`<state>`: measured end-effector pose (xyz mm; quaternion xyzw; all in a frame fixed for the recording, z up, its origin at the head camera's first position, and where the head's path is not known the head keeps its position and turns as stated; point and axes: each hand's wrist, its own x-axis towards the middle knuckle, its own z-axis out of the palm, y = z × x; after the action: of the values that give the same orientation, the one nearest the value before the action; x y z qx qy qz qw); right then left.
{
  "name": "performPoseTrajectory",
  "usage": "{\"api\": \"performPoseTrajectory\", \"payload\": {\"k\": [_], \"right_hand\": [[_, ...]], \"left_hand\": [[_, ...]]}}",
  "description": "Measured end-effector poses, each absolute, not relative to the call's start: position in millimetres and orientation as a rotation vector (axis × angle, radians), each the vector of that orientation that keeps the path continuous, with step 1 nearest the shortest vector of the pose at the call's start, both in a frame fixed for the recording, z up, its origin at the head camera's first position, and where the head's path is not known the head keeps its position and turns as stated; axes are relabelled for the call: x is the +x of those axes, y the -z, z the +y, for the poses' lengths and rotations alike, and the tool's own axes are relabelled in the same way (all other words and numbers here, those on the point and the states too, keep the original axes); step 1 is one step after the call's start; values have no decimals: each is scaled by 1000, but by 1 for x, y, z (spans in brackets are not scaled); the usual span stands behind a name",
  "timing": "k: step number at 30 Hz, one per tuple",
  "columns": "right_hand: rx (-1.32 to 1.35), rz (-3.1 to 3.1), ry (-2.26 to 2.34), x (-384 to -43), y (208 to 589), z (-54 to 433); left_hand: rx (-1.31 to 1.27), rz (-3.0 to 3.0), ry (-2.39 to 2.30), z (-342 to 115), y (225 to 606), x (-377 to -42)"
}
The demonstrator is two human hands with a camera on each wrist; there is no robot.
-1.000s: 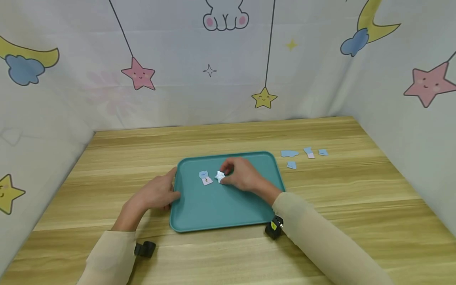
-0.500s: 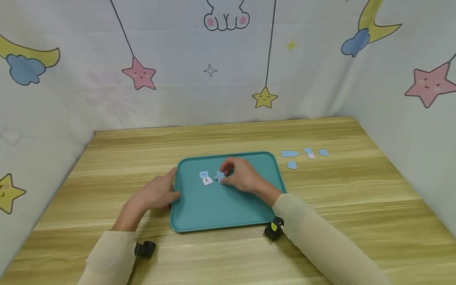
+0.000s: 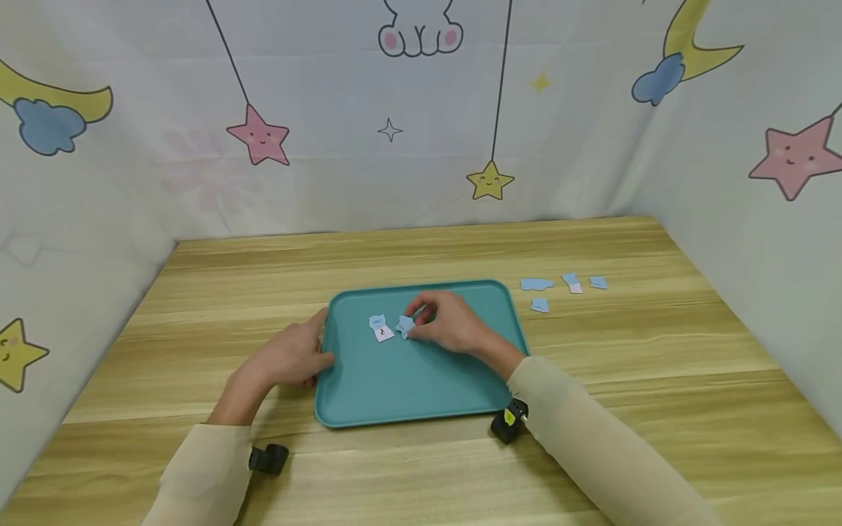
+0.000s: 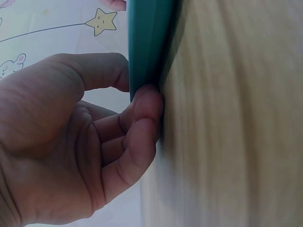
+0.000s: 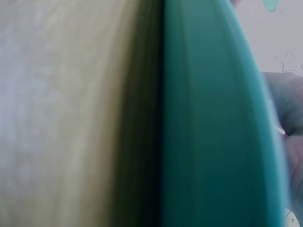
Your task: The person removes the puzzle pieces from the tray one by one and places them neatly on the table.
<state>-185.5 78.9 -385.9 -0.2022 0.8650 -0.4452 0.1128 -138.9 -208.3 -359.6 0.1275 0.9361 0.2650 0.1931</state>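
Observation:
In the head view, my right hand (image 3: 450, 321) reaches over the teal tray (image 3: 408, 391) and pinches a small light-blue, star-like paper piece (image 3: 404, 326) between thumb and fingertips. Just left of it on the tray lies another small piece (image 3: 383, 333), blue above and white below with a dark mark. My left hand (image 3: 292, 356) holds the tray's left edge. The left wrist view shows that hand (image 4: 57, 142) with the thumb at the rim and fingers curled against the tray's outer side (image 4: 149, 38). The tray wall (image 5: 213, 113) hides most of the right hand in the right wrist view.
On the wooden table (image 3: 421, 475), beyond the tray's right end, lie several paper pieces: a long blue one (image 3: 537, 284), a blue-and-white one (image 3: 572, 283) and two small blue ones. A white cloth (image 3: 329, 190) with printed stars and moons surrounds the table's back and sides.
The star-like piece tilts slightly between the right fingertips, its bright glare turning to plain light blue. Both hands and the tray keep nearly the same place.

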Motion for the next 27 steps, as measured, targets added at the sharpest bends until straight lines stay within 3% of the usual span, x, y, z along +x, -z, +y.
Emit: {"api": "performPoseTrajectory", "payload": {"k": [27], "right_hand": [[-310,2129,1692,-194,391,91]], "left_hand": [[353,2625,-743,-207,358,-139]]}}
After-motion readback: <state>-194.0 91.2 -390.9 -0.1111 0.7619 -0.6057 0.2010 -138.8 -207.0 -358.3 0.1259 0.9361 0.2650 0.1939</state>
